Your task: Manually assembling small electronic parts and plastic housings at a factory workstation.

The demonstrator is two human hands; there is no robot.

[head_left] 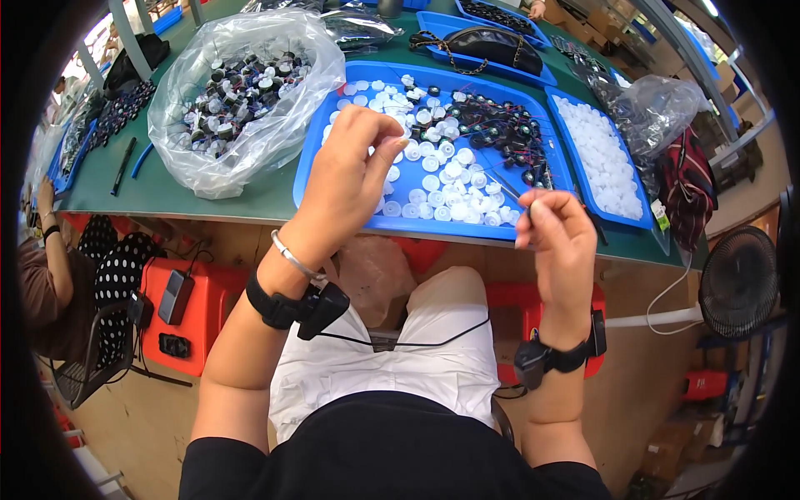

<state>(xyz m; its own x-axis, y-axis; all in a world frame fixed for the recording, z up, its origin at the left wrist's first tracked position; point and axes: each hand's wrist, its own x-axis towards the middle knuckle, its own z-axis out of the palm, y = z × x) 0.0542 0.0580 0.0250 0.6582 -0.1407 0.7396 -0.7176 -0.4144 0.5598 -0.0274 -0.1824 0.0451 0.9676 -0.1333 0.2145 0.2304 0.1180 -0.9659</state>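
Observation:
My left hand (350,167) is raised over the left part of a blue tray (304,179), thumb and forefinger pinched together. Whatever sits between those fingertips is too small to make out. Near the tray's front right edge, my right hand (557,233) grips a thin dark rod-like tool (505,185), its tip pointing up and left over the tray. Many round white translucent plastic caps (454,171) lie loose in the tray. Behind them to the right is a heap of small black round parts with wires (508,129).
On the left stands a clear plastic bag (179,158) of small wired parts, beside a black pen (123,167). A second blue tray (648,223) of white pieces (602,158) lies right. Behind are a black chain-strap bag (492,48), a fan (739,282) and a seated co-worker (50,267).

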